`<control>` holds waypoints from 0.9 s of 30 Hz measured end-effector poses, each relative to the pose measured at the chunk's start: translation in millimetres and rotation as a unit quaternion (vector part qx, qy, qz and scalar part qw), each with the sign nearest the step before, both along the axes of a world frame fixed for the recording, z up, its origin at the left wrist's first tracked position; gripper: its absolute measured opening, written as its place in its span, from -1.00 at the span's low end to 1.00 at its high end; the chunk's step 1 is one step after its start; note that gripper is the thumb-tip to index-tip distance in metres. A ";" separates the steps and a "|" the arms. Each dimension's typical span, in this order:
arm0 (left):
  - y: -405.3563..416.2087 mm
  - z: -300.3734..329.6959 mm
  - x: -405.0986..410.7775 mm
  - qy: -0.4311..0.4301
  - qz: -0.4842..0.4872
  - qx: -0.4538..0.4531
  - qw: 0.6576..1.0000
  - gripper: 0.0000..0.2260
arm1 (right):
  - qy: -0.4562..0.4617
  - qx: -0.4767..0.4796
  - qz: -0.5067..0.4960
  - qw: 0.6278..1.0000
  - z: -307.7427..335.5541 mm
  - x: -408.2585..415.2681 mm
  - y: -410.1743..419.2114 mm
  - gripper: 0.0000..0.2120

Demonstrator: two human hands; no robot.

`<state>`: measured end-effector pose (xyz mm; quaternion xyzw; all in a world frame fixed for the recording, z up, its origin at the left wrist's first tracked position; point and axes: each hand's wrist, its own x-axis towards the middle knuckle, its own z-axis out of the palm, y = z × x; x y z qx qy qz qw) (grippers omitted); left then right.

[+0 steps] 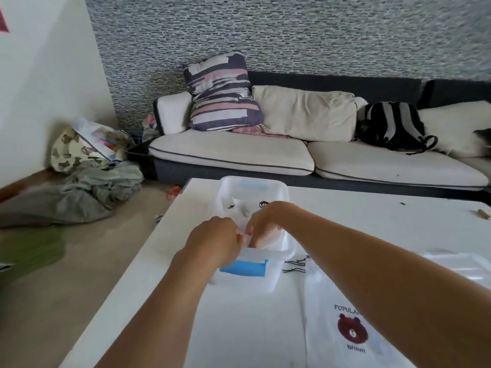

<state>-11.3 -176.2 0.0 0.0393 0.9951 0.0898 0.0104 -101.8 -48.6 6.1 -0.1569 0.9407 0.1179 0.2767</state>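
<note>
Single head view, wide, facing forward-down; box (268,276) close, table (239,328) near, sofa (239,152) beyond.

I see a home living room: sofa (231,155) with pillows (221,94) at twelve o'clock, laundry heap (101,187) at ten.

Open table (148,301) left of box (276,273); hairpins (295,269), lid (462,264) crowd right.
</note>
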 end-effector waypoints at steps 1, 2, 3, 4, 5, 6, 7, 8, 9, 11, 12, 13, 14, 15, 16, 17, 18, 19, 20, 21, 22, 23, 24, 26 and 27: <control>2.1 0.9 0.7 -0.002 -0.005 0.006 1.000 -0.65 | -0.009 0.016 0.001 1.000 -11.7 -2.8 -0.7 -0.49; 4.0 1.1 2.9 -0.015 -0.009 0.021 1.000 -0.62 | -0.010 0.023 -0.005 1.000 -24.1 -5.6 0.7 -0.49; 5.9 1.6 5.8 -0.034 -0.014 0.043 0.998 -0.59 | 0.002 0.013 -0.007 1.000 -38.2 -11.4 3.8 -0.47; 6.6 3.8 8.2 -0.052 -0.023 0.064 0.996 -0.57 | 0.010 -0.002 -0.001 1.000 -45.1 -13.1 6.0 -0.45; 6.7 5.4 9.2 -0.071 -0.035 0.076 0.994 -0.60 | 0.011 -0.025 -0.008 1.000 -49.6 -13.0 7.5 -0.46; 6.2 5.0 9.3 -0.083 -0.053 0.075 0.992 -0.67 | 0.007 -0.054 -0.007 0.999 -51.1 -10.9 9.4 -0.52; 4.6 5.4 9.0 -0.083 -0.066 0.070 0.992 -0.74 | 0.005 -0.085 -0.011 0.996 -47.9 -7.5 9.7 -0.61; 2.2 6.0 7.8 -0.078 -0.073 0.065 0.992 -0.79 | 0.009 -0.132 -0.010 0.991 -41.8 -5.3 10.9 -0.61; -0.8 6.0 6.6 -0.073 -0.073 0.066 0.992 -0.82 | 0.029 -0.186 -0.007 0.982 -28.4 -1.4 12.1 -0.52; -3.3 5.5 2.2 -0.077 -0.069 0.078 0.992 -0.82 | 0.115 -0.313 -0.016 0.943 14.0 15.4 27.7 -0.48; -3.2 7.1 1.7 -0.076 -0.066 0.093 0.991 -0.81 | 0.166 -0.387 -0.021 0.907 33.4 22.8 44.0 -0.58; -2.0 9.2 1.2 -0.065 -0.067 0.121 0.988 -0.77 | 0.219 -0.447 -0.040 0.867 47.2 28.3 66.7 -0.71; 7.1 12.6 1.6 -0.041 -0.073 0.165 0.983 -0.74 | 0.262 -0.489 -0.077 0.829 59.5 39.9 98.9 -0.81; 12.6 15.6 2.1 -0.005 -0.075 0.213 0.974 -0.73 | 0.284 -0.503 -0.121 0.807 57.3 43.0 127.5 -0.84; 25.1 19.5 4.2 0.034 -0.084 0.261 0.961 -0.76 | 0.287 -0.482 -0.165 0.811 54.1 50.3 160.1 -0.81; 36.0 22.8 7.8 0.066 -0.097 0.297 0.948 -0.80 | 0.262 -0.431 -0.199 0.840 41.1 54.6 187.3 -0.72; 46.2 24.7 11.6 0.086 -0.113 0.321 0.937 -0.83 | 0.208 -0.369 -0.226 0.877 22.8 59.7 206.7 -0.56; 56.3 25.0 15.6 0.094 -0.136 0.330 0.929 -0.85 | 0.139 -0.310 -0.245 0.908 0.7 65.5 221.8 -0.33; 65.7 22.9 18.6 0.092 -0.157 0.331 0.926 -0.85 | 0.085 -0.261 -0.262 0.925 -22.4 73.3 232.2 -0.07; 72.3 20.1 21.4 0.083 -0.172 0.323 0.927 -0.85 | 0.058 -0.230 -0.274 0.932 -45.6 77.9 239.2 0.19; 78.8 16.7 24.0 0.071 -0.186 0.312 0.929 -0.85 | 0.044 -0.205 -0.283 0.936 -64.4 82.6 244.4 0.41; 88.0 12.8 28.3 0.052 -0.199 0.295 0.933 -0.85 | 0.039 -0.184 -0.289 0.939 -82.8 87.6 252.4 0.56; 94.6 8.2 32.1 0.026 -0.204 0.275 0.939 -0.85 | 0.044 -0.164 -0.285 0.943 -97.4 90.4 256.8 0.63; 112.0 -3.3 41.1 -0.038 -0.193 0.188 0.962 -0.77 | 0.080 -0.148 -0.281 0.945 -108.9 95.9 265.1 0.60; 118.8 -12.1 43.6 -0.073 -0.176 0.110 0.975 -0.67 | 0.101 -0.162 -0.287 0.939 -110.4 96.1 265.8 0.50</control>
